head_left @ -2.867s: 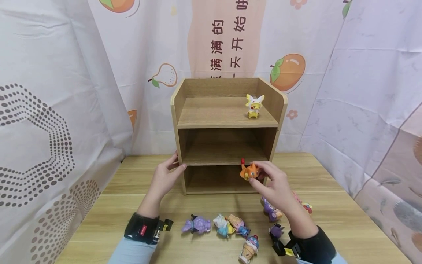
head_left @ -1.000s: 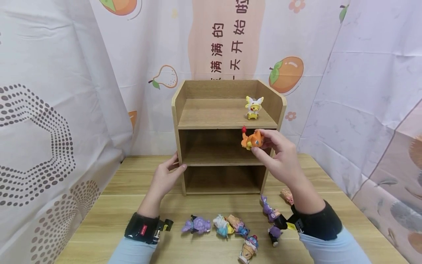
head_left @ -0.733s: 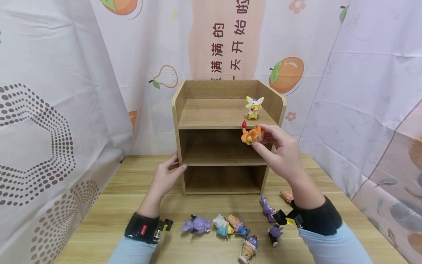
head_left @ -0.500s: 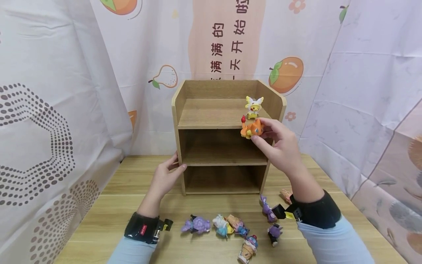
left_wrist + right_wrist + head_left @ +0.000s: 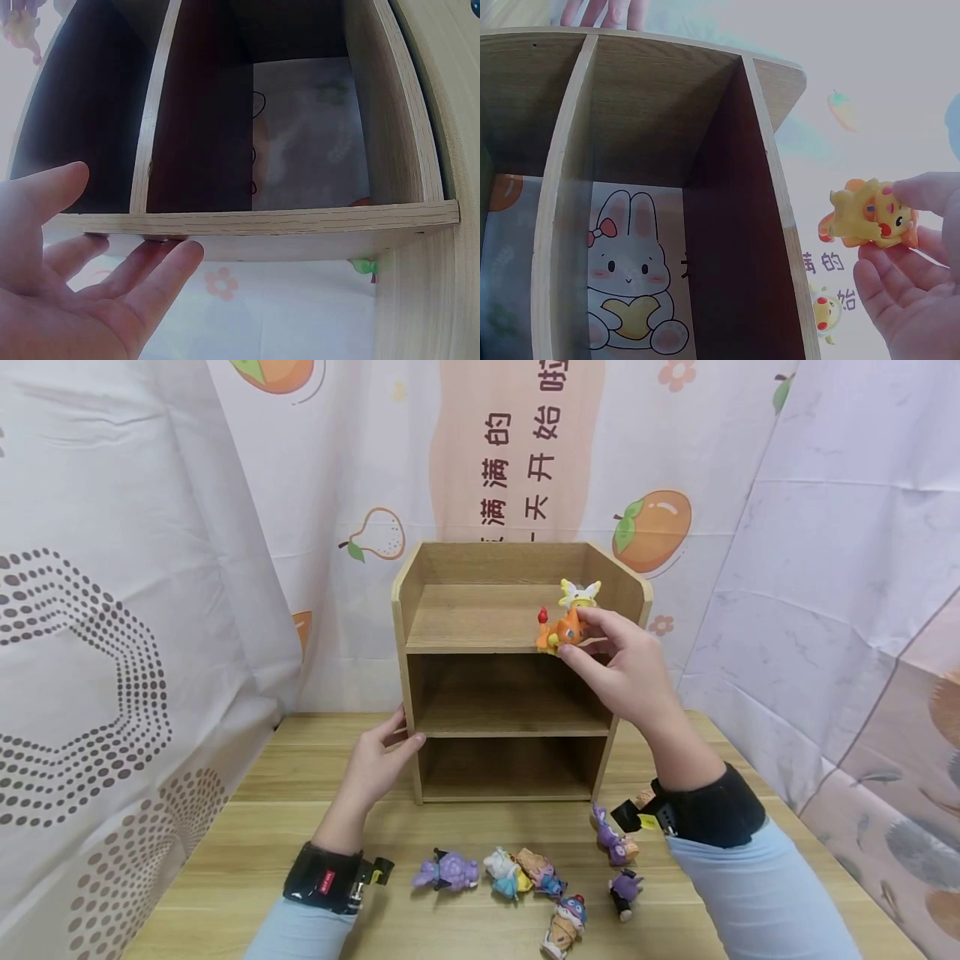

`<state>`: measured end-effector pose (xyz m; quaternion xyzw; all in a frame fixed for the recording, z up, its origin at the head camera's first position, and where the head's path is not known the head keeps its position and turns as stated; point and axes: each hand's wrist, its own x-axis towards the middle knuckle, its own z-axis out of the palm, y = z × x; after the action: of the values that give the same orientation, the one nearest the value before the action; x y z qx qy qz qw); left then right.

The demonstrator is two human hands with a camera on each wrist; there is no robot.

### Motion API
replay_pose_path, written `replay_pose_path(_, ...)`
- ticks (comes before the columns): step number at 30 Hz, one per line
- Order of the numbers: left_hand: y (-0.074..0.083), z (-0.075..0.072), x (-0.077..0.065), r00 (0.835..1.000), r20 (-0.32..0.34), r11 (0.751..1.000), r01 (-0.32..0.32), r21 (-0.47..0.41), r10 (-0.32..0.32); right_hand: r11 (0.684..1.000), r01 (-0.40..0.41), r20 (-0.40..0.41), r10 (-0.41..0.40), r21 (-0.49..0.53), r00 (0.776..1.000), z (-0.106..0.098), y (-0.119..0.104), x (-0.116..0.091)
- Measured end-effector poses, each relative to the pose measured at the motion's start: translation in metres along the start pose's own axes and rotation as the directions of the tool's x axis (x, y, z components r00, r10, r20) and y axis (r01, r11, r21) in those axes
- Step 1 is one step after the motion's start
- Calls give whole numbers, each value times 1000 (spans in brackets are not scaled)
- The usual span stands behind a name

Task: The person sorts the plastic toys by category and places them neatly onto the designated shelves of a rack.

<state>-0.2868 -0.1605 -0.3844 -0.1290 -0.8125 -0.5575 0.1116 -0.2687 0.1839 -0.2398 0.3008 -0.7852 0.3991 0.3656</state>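
My right hand (image 5: 633, 668) pinches an orange figurine (image 5: 561, 633) between thumb and fingers, at the front edge of the top board of a small wooden shelf (image 5: 480, 631). In the right wrist view the figurine (image 5: 870, 214) shows its yellow front and red cheeks. Behind it on the top board stands a white-and-yellow figurine (image 5: 580, 592), partly covered by the held one. My left hand (image 5: 375, 768) rests against the shelf's left side wall. In the left wrist view its extended fingers (image 5: 169, 281) touch the outer face of that wall, with the thumb near the front edge.
On the wooden table (image 5: 300, 827) before the shelf lie several figurines: a purple one (image 5: 450, 871), a white-and-blue one (image 5: 504, 870), one with a cone body (image 5: 566, 927) and others at the right. A printed curtain (image 5: 360, 460) hangs behind.
My right hand has lifted the orange figurine from beside the lowest compartment to the top board, lately shifting slightly left. My left hand stays against the shelf.
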Motion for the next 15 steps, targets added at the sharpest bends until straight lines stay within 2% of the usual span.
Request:
replay_pose_path(10, 1, -1, -1, 1000, 3, 1000, 3, -2, -3, 994, -72, 25, 74, -85, 997, 0, -1, 18)
replay_pose_path(15, 0, 0, 0, 1000, 2, 1000, -2, -4, 2, 991, -91, 53, 96, -97, 994, 0, -1, 24)
